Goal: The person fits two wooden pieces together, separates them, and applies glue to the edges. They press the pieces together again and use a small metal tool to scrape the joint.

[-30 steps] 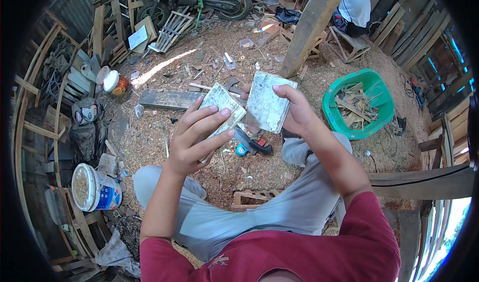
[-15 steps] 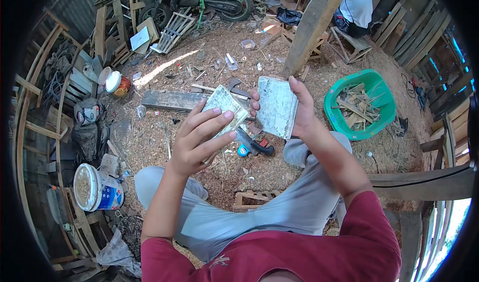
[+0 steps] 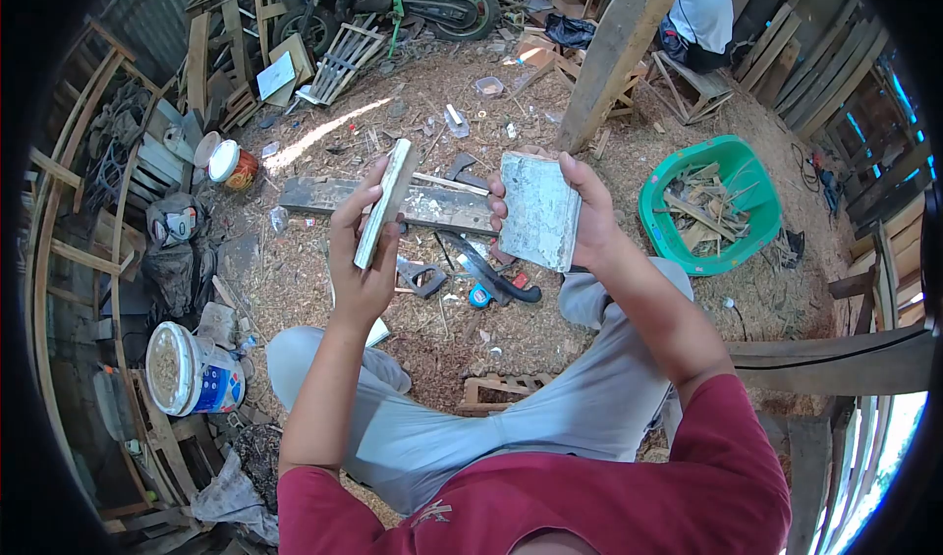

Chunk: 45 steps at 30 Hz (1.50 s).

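My left hand (image 3: pixel 361 250) grips a thin piece of wood (image 3: pixel 385 204), turned so that its narrow edge faces up. In my right hand (image 3: pixel 595 213) is a squarish wooden block (image 3: pixel 539 209) with a worn, whitish face, held by its sides. The two pieces are apart. Below them a dark, weathered beam (image 3: pixel 339 197) lies on the ground. A curved blade with a black handle (image 3: pixel 516 293), a blue tape measure (image 3: pixel 479 296) and a saw's grey handle (image 3: pixel 422 280) are under and between my hands.
A green tub (image 3: pixel 648 206) with wood scraps stands at the right. A wooden post (image 3: pixel 614 59) rises ahead, with a person (image 3: pixel 702 10) behind it. White buckets (image 3: pixel 169 368) stand at the left. A green motorbike (image 3: pixel 417 5) is at the back.
My left hand has turned its wood from flat face to edge and moved slightly left, uncovering the saw handle. My right hand and its block have shifted slightly left.
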Tool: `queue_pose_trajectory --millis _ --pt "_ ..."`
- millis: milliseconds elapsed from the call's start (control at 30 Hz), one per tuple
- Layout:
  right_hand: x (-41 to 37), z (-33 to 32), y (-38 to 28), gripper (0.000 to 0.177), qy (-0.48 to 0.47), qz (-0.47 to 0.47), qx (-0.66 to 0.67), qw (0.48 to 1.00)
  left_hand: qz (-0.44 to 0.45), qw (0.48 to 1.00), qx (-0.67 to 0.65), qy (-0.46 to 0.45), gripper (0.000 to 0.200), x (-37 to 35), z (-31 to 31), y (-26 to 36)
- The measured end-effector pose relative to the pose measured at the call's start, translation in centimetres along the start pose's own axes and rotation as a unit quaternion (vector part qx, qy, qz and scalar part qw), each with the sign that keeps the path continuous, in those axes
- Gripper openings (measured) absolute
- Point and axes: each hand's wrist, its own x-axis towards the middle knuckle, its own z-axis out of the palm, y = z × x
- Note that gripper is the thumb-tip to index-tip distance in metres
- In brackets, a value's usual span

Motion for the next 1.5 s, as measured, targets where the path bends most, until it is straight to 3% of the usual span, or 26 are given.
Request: queue_pose_trajectory --millis 300,500,700,800,900,1000,1133,1267,1500 --pt "0.0 1.1 0.0 0.052 0.027 -0.021 -0.019 0.999 -0.013 0.999 -0.027 -0.011 0.039 -0.6 0.2 -0.6" --pt "0.1 0.7 0.2 0.054 0.025 -0.022 -0.009 0.999 -0.022 0.997 -0.065 0.027 0.040 -0.8 0.4 -0.4" --pt "0.3 3.0 -0.1 0.077 -0.014 -0.022 0.046 0.999 0.012 0.999 -0.049 0.016 0.039 -0.5 0.2 0.0" --pt "0.3 3.2 -0.3 0.094 0.073 0.007 0.024 0.997 0.043 0.999 -0.013 -0.020 0.036 -0.3 -0.2 0.7" --pt "0.7 0.3 0.2 0.086 0.060 0.029 0.071 0.995 0.049 0.998 -0.014 -0.036 0.034 -0.9 -0.4 0.0" --pt "0.6 1.2 0.7 0.075 0.179 0.005 -0.021 0.984 0.075 0.996 0.009 -0.042 0.033 -0.6 -0.2 0.3" --pt "1.2 2.2 0.4 0.048 0.237 -0.018 -0.105 0.966 0.083 0.995 0.013 -0.049 0.034 -0.6 -0.4 0.2" --pt "1.4 1.6 0.3 0.037 0.252 -0.058 -0.149 0.954 0.075 0.996 0.009 -0.046 0.034 -0.7 -0.3 0.0" --pt "1.4 0.5 -0.2 0.033 0.294 -0.042 -0.184 0.937 0.076 0.996 0.019 -0.046 0.035 -0.5 -0.3 0.2"
